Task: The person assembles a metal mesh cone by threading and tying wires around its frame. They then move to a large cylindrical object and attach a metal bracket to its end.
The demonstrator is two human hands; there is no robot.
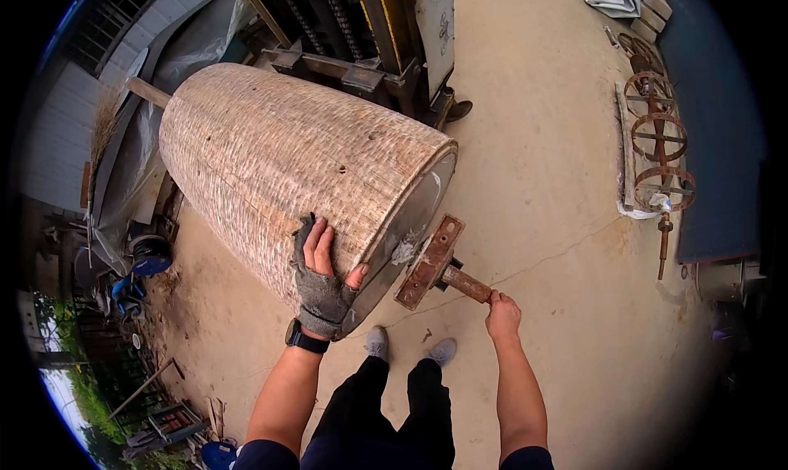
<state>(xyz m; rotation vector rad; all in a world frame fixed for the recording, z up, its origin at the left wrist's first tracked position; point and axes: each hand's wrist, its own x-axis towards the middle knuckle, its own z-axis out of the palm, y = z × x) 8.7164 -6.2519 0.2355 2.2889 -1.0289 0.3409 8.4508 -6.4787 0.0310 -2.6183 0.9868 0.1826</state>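
Note:
A big wooden drum [271, 154] with a rough, chiselled-looking surface lies on its side, slanting across the view. My left hand [325, 283], in a grey fingerless glove, rests on the drum near its flat end, fingers laid on the wood and thumb by the rim. Right of that end face, a rusty flanged shaft [469, 284] sticks out behind a rectangular rusty plate [430, 261] with bolt holes. The fingers of my right hand [502, 316] are closed round the shaft's outer end. Whether the plate touches the drum's end face, I cannot tell.
Behind the drum stands a forklift mast [382, 27] with chains. A wooden bar [148, 92] juts from the drum's far end. On the right lies a rusty shaft with several hoops [659, 137] beside a dark blue panel [706, 133]. Scrap and a blue-black reel [150, 255] sit left.

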